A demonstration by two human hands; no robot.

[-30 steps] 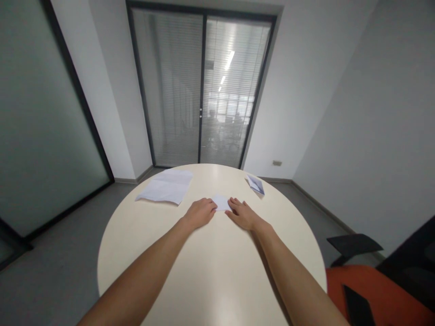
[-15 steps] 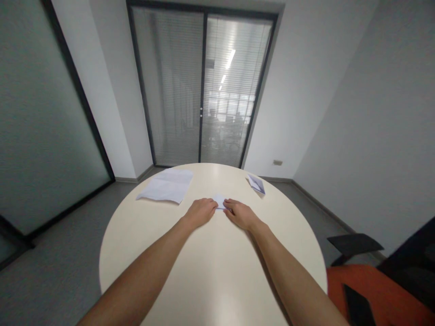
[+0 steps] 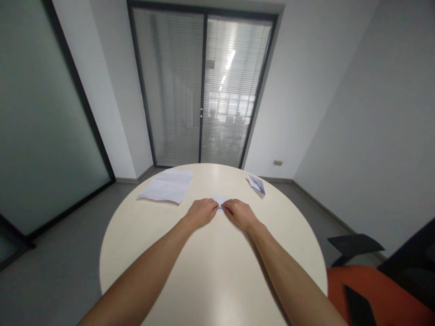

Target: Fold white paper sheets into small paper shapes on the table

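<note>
A small piece of folded white paper (image 3: 220,199) lies on the round table between my hands, its sides covered by my fingers. My left hand (image 3: 203,211) grips its left edge with the fingers bent together. On the opposite side my right hand (image 3: 239,213) pinches the near right part, thumb and fingertips close together. Both hands rest low over the tabletop, their fingertips only a small gap apart. How the paper is folded beneath the fingers cannot be made out.
A large creased white sheet (image 3: 167,185) lies at the back left of the cream round table (image 3: 210,267). At the back right is a folded paper piece (image 3: 256,184). An orange chair (image 3: 384,290) with black armrests stands at the right, close to the table edge.
My right hand has shifted slightly left, bringing its fingertips nearer to my left hand. Less of the small paper shows between them. The other papers have not moved.
</note>
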